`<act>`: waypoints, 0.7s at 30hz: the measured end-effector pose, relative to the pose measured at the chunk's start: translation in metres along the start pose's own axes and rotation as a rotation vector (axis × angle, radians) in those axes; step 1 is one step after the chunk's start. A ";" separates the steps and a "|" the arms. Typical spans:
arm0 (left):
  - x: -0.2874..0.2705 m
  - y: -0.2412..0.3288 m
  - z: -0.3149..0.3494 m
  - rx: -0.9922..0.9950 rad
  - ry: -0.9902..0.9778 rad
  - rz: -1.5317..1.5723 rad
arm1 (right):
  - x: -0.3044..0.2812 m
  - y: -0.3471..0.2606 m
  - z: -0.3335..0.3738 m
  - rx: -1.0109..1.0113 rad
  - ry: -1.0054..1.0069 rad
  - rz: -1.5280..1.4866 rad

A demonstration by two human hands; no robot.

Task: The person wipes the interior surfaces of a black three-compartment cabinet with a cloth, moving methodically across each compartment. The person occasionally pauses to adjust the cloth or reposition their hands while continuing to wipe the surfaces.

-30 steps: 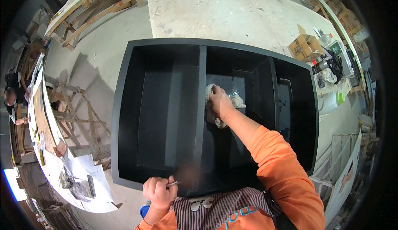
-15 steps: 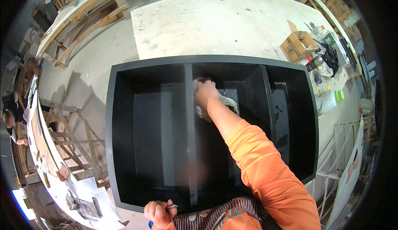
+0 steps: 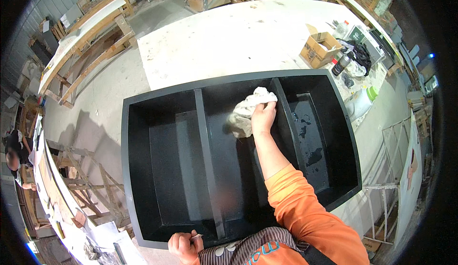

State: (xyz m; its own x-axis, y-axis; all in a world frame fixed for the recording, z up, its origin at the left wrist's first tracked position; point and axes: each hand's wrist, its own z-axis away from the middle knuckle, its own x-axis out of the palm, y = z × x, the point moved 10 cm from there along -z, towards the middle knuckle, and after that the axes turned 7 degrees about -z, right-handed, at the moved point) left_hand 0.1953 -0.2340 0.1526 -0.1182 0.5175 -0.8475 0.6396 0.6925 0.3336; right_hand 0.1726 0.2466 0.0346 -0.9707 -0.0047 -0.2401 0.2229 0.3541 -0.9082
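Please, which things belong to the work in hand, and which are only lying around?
Apparently in use:
pale cloth in right hand
black three-compartment box beneath cloth
small object in left hand, kind unclear

Lying about:
cardboard box
green-capped jug
dark can

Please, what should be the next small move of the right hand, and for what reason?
Perhaps lift the white cloth over the right divider into the right compartment: wet-looking patches show on its floor. The right hand holds the cloth over the middle compartment, close to that divider.
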 end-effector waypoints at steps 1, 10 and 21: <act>-0.002 0.004 -0.002 0.028 0.000 0.013 | 0.003 -0.007 -0.006 0.026 0.020 -0.039; -0.004 0.010 -0.009 0.064 -0.025 0.014 | 0.049 -0.049 -0.013 0.043 0.005 0.019; 0.000 0.005 -0.005 0.035 -0.083 0.053 | 0.137 -0.055 0.080 -0.231 -0.624 0.171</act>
State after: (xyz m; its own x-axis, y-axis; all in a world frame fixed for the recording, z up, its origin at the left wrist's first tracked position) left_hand 0.1945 -0.2284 0.1565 -0.0207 0.5085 -0.8608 0.6694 0.6466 0.3659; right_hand 0.0345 0.1516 0.0246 -0.6754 -0.4439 -0.5889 0.2765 0.5879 -0.7603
